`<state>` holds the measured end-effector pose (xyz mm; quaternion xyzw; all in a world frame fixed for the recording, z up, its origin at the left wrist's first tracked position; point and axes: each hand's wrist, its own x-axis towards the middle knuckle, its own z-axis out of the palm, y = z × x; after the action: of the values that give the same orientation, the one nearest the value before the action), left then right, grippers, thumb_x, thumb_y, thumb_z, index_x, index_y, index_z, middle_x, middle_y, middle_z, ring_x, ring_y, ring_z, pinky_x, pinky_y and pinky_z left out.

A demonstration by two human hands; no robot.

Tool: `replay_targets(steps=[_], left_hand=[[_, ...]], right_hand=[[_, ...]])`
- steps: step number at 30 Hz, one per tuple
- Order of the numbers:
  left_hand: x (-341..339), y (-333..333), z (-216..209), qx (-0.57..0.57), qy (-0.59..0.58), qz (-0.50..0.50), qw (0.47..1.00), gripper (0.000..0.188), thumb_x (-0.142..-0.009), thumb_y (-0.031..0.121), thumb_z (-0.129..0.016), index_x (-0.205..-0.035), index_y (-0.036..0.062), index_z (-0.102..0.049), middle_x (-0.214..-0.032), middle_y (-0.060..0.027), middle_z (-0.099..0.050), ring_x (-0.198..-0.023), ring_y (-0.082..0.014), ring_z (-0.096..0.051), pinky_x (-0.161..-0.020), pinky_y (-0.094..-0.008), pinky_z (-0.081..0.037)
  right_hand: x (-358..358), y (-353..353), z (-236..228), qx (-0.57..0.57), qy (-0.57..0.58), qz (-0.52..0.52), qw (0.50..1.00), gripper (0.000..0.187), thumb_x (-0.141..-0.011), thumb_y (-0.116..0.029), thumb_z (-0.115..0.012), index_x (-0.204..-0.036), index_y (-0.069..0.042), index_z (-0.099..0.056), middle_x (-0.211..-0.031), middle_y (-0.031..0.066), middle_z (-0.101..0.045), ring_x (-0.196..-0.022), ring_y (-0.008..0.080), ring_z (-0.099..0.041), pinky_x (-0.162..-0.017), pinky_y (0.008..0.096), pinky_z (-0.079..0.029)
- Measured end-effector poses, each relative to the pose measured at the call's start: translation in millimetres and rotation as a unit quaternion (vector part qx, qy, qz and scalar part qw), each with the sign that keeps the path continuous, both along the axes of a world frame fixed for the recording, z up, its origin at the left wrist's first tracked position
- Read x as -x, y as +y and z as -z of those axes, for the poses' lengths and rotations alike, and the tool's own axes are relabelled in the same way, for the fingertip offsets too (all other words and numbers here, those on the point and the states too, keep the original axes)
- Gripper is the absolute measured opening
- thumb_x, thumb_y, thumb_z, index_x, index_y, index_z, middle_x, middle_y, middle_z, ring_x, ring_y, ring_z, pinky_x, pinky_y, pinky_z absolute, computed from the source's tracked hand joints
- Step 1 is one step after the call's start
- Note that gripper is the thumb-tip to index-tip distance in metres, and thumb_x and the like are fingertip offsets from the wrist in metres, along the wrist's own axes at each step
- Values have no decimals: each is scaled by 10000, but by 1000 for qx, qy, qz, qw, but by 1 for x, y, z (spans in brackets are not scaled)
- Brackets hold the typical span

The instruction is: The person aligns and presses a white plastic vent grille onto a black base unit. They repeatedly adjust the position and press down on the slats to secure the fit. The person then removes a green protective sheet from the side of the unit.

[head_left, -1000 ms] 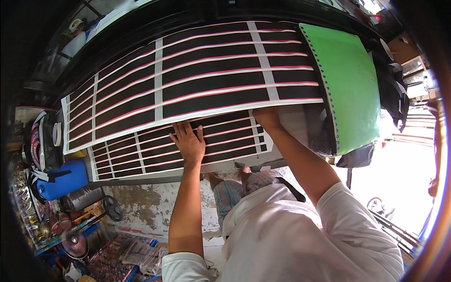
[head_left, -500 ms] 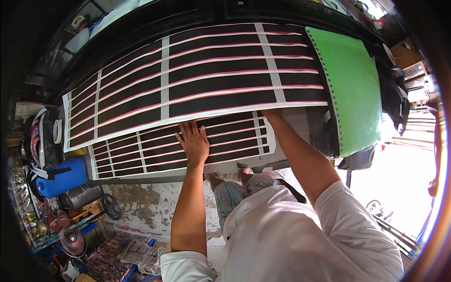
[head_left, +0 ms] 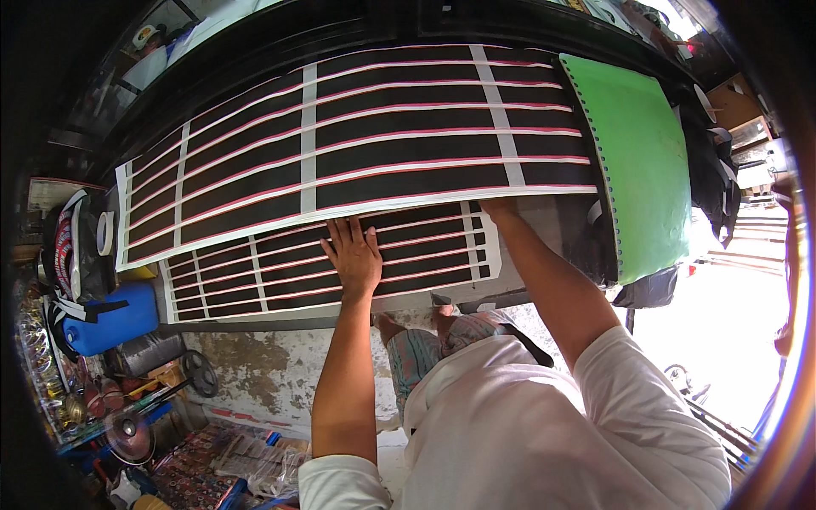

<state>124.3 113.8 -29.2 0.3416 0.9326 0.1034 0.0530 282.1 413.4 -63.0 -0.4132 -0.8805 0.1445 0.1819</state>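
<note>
A long black printed sheet (head_left: pixel 399 132) with white and pink lines and pale cross bands lies across the table. It overlaps a similar, narrower black sheet (head_left: pixel 425 265) on the near side. My left hand (head_left: pixel 355 259) rests flat and open on the narrower sheet, fingers spread, with its fingertips at the upper sheet's near edge. Of my right hand (head_left: pixel 500 209) only the part by the wrist shows, at the upper sheet's near edge towards the right. Its fingers are hidden beneath that sheet.
A green cover with a punched edge (head_left: pixel 633 170) lies at the sheets' right end. On the left are a tape roll (head_left: pixel 104 234), a blue container (head_left: pixel 115 319) and a fan (head_left: pixel 131 436). A peeling wall (head_left: pixel 255 365) stands below the table's near edge (head_left: pixel 255 325).
The upper sheet has shifted slightly to the right over the lower one. My left hand has moved a little to the right, still flat. My right hand stays at the sheet's edge.
</note>
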Motion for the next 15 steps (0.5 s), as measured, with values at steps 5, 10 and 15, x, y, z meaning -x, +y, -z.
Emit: replay_targets(steps=[5, 10, 15], left_hand=[[1, 0, 1, -5, 5, 1, 1000, 659, -1185, 462, -271, -1709, 62, -291, -1775, -221, -245, -1664, -429, -150, -1281, -737, -132], [0, -1, 1, -28, 35, 0, 999, 630, -1183, 448, -323, -1654, 36, -394, -1715, -249, -351, -1632, -447, -234, -1281, -725, -175], [1, -3, 1, 4, 6, -4, 1000, 666, -1183, 475, -267, -1708, 67, -297, -1777, -220, -242, -1669, -413, -147, -1294, -712, -134]], right_hand=[[-2, -5, -12, 4, -26, -43, 999, 452, -1024, -397, -625, -1342, -87, -712, -1339, 214, -716, -1265, 445, -659, -1100, 561, -511], [2, -19, -23, 32, -59, -13, 998, 440, -1031, -389, -607, -1331, -87, -717, -1315, 212, -725, -1254, 434, -667, -1095, 549, -515], [5, -18, -30, 41, -53, -15, 998, 455, -1022, -405, -627, -1338, -89, -713, -1321, 206, -727, -1259, 431, -666, -1093, 540, -519]])
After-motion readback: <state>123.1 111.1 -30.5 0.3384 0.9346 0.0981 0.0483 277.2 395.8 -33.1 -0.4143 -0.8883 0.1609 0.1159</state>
